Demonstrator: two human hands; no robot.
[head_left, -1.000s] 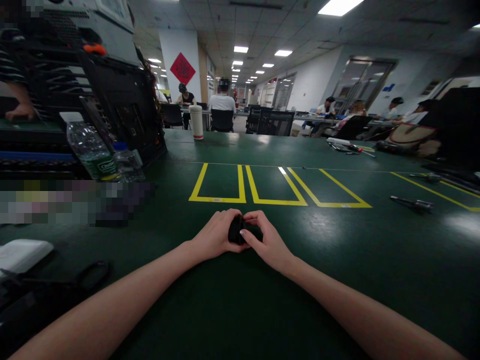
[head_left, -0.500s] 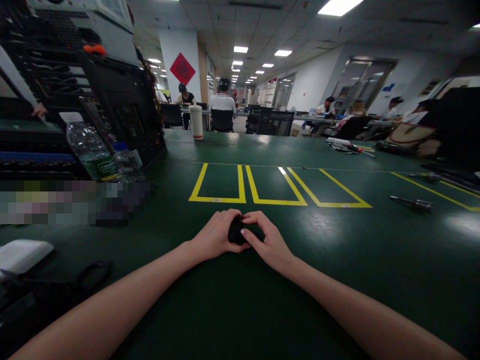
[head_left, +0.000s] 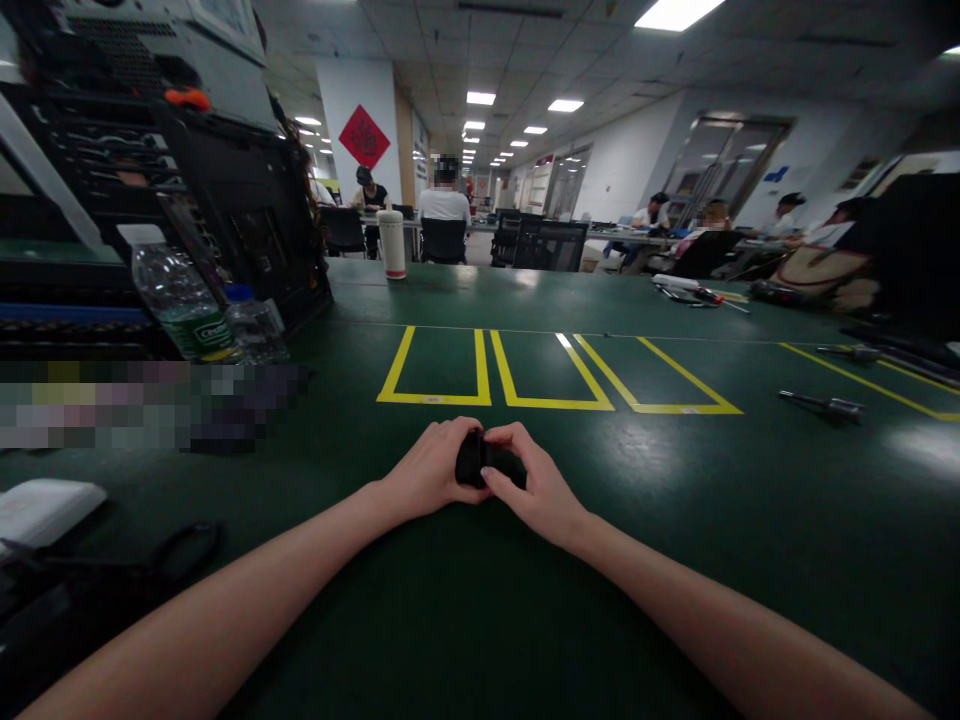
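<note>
Block (head_left: 470,460), black, sits between both hands at the near middle of the green table (head_left: 480,600). A dark case (head_left: 259,225) stands on the left. Yellow frames (head_left: 562,405) of tape lie in the middle, beyond the hands. One bottle (head_left: 180,290) stands beside the case, and a cup (head_left: 392,243) at the far side. The left hand (head_left: 431,462) is half curled, thumb and fingers around the block's left side, holding it. The right hand (head_left: 541,490) is loosely curled, thumb and forefinger parted, tips at the block's right side; whether they grip it, I cannot tell. A tool (head_left: 838,408) lies right.
</note>
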